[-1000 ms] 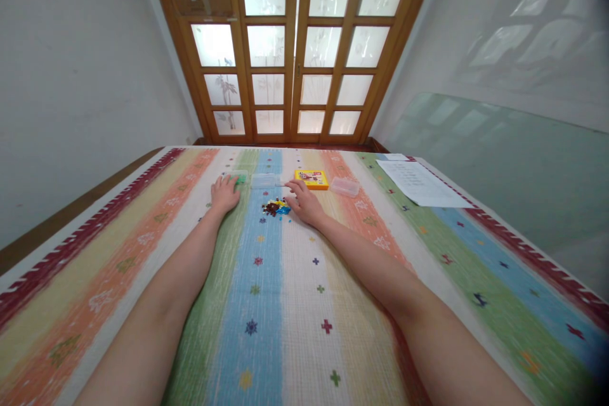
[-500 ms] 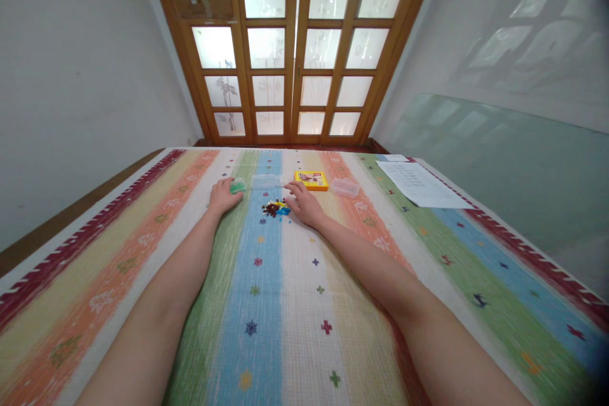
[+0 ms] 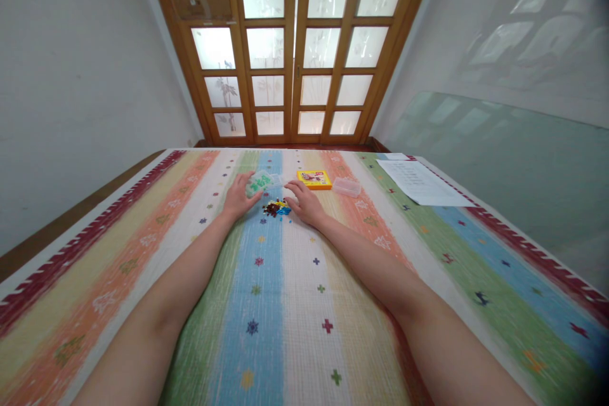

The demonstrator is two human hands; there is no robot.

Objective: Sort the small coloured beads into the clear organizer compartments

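Many small brown, yellow and blue pieces (image 3: 275,208) lie loosely heaped.
Your right hand (image 3: 305,203) curls beside them, its grip impossible to tell; your left hand (image 3: 239,195) grips a clear plastic box (image 3: 264,174) of green bits (image 3: 259,184) just beyond. Striped, patterned cloth (image 3: 299,266) spreads beneath; behind stand wood-framed glass doors (image 3: 291,70).

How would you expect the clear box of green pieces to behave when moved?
The clear box looks like thin plastic, so probably light and fairly stiff. The small green pieces lie spread inside, seemingly loose, so may slide if it tilts.
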